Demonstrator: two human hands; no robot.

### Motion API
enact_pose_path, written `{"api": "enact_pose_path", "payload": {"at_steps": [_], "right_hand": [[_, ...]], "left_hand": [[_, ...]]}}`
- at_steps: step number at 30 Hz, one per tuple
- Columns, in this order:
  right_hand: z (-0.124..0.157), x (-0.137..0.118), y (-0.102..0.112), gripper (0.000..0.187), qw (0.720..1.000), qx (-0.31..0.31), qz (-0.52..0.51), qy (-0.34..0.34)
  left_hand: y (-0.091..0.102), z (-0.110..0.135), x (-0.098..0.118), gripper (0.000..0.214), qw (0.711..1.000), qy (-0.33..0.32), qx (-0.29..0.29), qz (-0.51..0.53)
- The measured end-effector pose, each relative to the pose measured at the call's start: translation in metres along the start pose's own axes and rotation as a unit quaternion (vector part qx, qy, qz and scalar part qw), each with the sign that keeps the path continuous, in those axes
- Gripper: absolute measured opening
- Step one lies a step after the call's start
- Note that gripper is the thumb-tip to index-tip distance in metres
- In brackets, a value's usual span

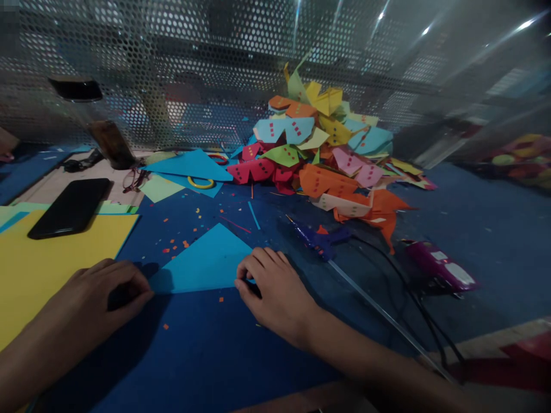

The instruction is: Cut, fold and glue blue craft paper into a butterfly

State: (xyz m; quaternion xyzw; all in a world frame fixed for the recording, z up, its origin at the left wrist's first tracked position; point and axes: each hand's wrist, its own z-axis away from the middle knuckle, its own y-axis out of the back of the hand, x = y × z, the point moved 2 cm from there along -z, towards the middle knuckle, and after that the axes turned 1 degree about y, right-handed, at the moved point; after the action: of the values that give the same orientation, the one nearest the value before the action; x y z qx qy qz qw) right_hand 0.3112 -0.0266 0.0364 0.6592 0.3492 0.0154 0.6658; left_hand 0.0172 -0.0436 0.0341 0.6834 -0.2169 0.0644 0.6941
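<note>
blue table (pixel 206 355) here, with a big heap of paper cutouts (pixel 322 143) by its far edge. there's a yellow sheet (pixel 116 232) toward the left edge. the blue paper triangle (pixel 210 261) lies flat closer to the near edge: left hand (pixel 109 292) pinches its left corner, right hand (pixel 275 292) pinches its right one. glue gun (pixel 318 241) rests just right of that, and tiny paper scraps (pixel 173 241) lie scattered beyond the triangle.

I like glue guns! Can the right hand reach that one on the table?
Probably yes: the glue gun lies just beyond the right hand, and nothing seems to block the way. The hand seems to pinch the blue paper triangle, though, so it would likely need to let go first.
</note>
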Motion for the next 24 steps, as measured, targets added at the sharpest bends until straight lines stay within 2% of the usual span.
{"api": "enact_pose_path", "payload": {"at_steps": [13,24], "right_hand": [[0.0,0.001,-0.001,0.01,1.0,0.001,0.012,0.003],[0.0,0.001,-0.001,0.01,1.0,0.001,0.007,0.0]], "left_hand": [[0.003,0.002,-0.002,0.025,0.999,0.034,-0.013,0.011],[0.007,0.006,-0.021,0.023,0.996,0.08,-0.032,0.013]]}}
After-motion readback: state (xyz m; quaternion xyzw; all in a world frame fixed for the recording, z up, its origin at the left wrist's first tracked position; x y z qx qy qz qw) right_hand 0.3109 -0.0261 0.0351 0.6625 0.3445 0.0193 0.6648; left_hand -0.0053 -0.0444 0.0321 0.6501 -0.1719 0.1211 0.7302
